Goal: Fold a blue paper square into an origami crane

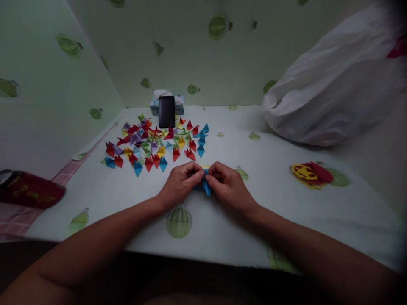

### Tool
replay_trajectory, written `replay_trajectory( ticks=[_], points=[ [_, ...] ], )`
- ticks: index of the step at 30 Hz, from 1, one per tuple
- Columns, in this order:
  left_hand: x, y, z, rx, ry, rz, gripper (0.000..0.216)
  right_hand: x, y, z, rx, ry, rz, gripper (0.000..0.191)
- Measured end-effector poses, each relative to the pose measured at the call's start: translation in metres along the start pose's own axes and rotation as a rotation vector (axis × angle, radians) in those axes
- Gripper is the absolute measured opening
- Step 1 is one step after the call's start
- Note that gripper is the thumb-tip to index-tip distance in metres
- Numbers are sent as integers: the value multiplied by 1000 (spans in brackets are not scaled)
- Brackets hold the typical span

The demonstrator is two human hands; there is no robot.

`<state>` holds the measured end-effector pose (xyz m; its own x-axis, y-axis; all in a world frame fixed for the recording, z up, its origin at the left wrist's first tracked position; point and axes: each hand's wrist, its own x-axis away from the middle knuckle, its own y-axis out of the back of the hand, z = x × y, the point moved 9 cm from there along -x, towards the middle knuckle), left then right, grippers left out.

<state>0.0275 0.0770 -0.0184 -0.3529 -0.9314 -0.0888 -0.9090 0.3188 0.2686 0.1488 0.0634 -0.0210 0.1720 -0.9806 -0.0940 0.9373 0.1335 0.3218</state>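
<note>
My left hand [181,182] and my right hand [227,184] meet at the middle of the table, fingers pinched together on a small blue folded paper [206,186]. The paper lies between the fingertips, mostly hidden by them, with a blue point showing below. Just behind the hands lie several small folded paper pieces [155,142] in red, blue, yellow, green and purple, spread in a loose patch.
A black phone [167,111] leans upright against a tissue box [178,103] at the back. A big white plastic bag [333,80] fills the right rear. Red-yellow paper [310,173] lies at right. A dark red pouch [28,190] sits at far left. The table [270,203] has a balloon-pattern cloth.
</note>
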Motion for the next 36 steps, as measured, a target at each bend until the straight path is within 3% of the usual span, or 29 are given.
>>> replay_trajectory(
  ticks=[6, 11, 21, 36],
  points=[
    [0, 1, -1, 2, -17, -14, 17, 1, 3, 1, -28, -4, -21, 16],
    [0, 6, -4, -25, -32, -50, 18, 1, -6, -9, -265, -119, 86, 26],
    [0, 10, -4, -10, -21, -86, 19, 0, -18, -14, -603, -166, 173, 26],
    [3, 8, -6, -7, -57, -89, 18, -1, -14, -11, -408, -136, 157, 21]
  ],
)
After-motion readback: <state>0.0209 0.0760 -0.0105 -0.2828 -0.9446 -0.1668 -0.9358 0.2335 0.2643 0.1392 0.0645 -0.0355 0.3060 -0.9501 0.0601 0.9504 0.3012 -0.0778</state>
